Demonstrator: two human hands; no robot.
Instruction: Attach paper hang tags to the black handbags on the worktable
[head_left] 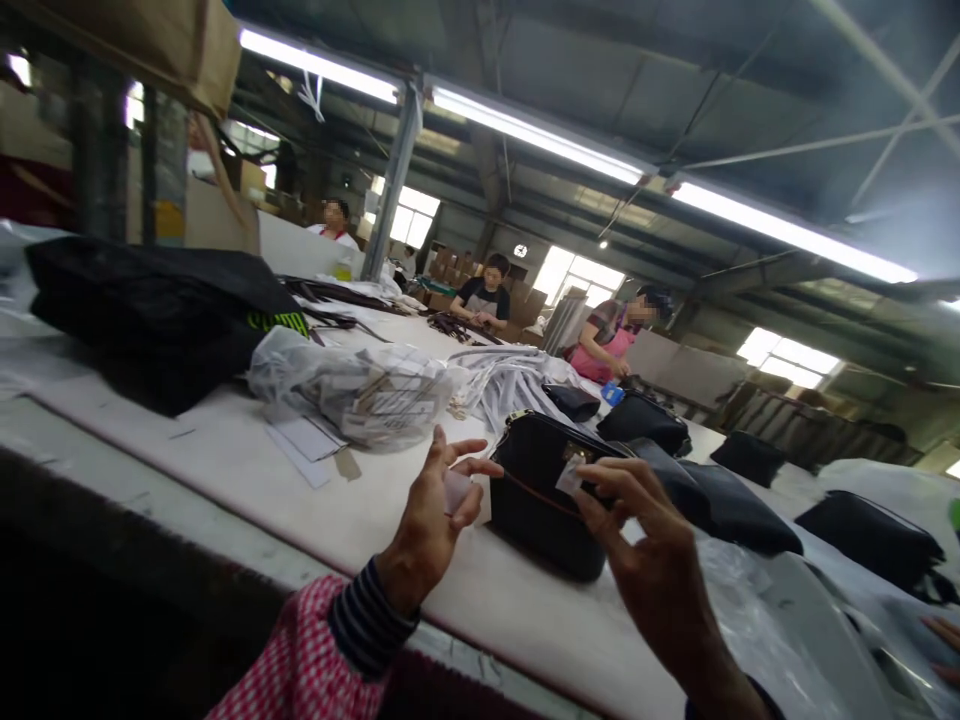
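Observation:
A black handbag (536,505) with a gold-coloured clasp and a reddish-brown line across its front stands upright on the table before me. Between the thumb and fingers of my right hand (652,530) is a small whitish translucent slip (570,476), held in front of the bag near the clasp. My left hand (439,505) is at the bag's left side with its fingers curled round a small pale piece (456,490). What this piece is made of I cannot make out.
A clear plastic bag of wrapped parts (367,390) and a black cloth bag (157,310) lie to the left. White strips (517,385) are heaped behind the handbag. More black bags (870,540) and plastic film (757,610) fill the right. Several people work farther back.

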